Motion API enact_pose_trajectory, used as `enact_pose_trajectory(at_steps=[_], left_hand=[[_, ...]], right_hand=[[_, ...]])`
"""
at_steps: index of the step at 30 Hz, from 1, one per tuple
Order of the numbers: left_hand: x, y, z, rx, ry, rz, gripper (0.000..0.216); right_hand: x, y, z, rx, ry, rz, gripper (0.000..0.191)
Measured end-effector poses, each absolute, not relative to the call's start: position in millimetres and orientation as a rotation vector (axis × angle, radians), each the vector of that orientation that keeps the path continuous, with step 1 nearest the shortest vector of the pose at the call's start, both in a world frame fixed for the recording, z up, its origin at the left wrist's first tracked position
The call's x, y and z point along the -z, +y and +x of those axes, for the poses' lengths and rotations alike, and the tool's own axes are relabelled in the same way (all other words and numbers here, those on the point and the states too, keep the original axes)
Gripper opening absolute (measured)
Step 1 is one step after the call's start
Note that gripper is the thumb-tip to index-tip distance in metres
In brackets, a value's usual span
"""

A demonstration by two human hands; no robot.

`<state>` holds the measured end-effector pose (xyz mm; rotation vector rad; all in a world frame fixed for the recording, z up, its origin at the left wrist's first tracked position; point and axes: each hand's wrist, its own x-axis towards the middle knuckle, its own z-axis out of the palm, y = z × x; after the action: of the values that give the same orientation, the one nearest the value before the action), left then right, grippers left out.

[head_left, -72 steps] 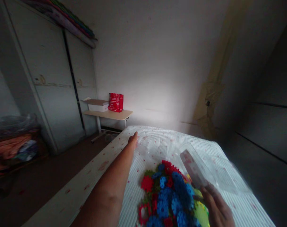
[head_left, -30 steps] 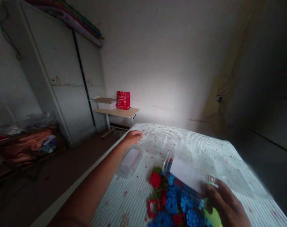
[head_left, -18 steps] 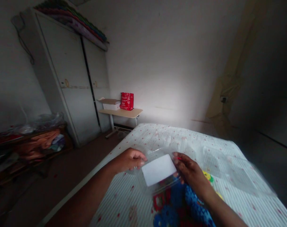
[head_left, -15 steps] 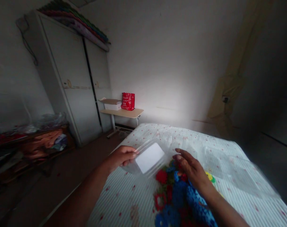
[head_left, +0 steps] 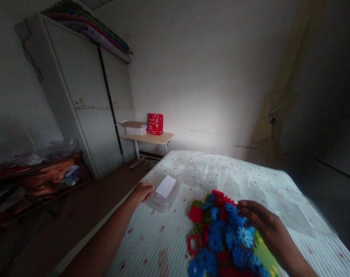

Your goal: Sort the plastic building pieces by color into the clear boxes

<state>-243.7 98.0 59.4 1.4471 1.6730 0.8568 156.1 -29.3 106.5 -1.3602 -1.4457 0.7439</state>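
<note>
I read two items on the bed (head_left: pixel 147 240): a clear box (head_left: pixel 162 204) with a white card (head_left: pixel 166 186) at the left, and a pile (head_left: pixel 216 240) of red, blue and green pieces at the right. A bare strip of sheet separates them.

Left hand (head_left: pixel 143 191): fingers curled at the left edge of the box. I cannot tell whether they pinch that edge or only rest against it. Right hand (head_left: pixel 258 217): fingers parted and slightly bent at the far right side of the pile. I see no piece lifted; fingertip contact is unclear.

Governing relation, in my judgement: the box lies to the right of the left hand, and the pile lies to the left of the right hand, so both items sit between the hands. The left hand is nearer the box; the right hand is nearer the pile. The card's long axis, which I take as the box's, runs from near left to far right. The pile's long axis runs near to far. Clear trays (head_left: pixel 296 215) lie beyond and to the right.
</note>
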Motion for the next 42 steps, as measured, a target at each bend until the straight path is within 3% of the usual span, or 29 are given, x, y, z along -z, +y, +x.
enact_pose_trajectory(at_steps=[9, 13, 16, 20, 31, 42], left_hand=[[-81, 79, -221, -0.793, 1.991, 1.744, 0.011], [-81, 30, -180, -0.65, 1.595, 1.947, 0.049], [-64, -13, -149, -0.362, 1.24, 2.062, 0.096], [-34, -54, -126, -0.173, 1.196, 2.12, 0.133], [-15, -66, -72, -0.298, 1.363, 2.246, 0.125], [-13, -42, -59, -0.545, 1.128, 2.258, 0.115]], right_hand=[[-83, -59, 207, -0.506, -1.461, -1.583, 0.042], [-56, -80, 236, -0.626, -1.409, -1.714, 0.057], [-41, -102, 247, -0.871, -1.316, -1.716, 0.068], [-30, -134, 241, -0.999, -1.346, -1.636, 0.074], [-10, -134, 181, -0.426, -1.773, -1.592, 0.089], [-25, -105, 157, -0.674, -1.756, -1.458, 0.1]])
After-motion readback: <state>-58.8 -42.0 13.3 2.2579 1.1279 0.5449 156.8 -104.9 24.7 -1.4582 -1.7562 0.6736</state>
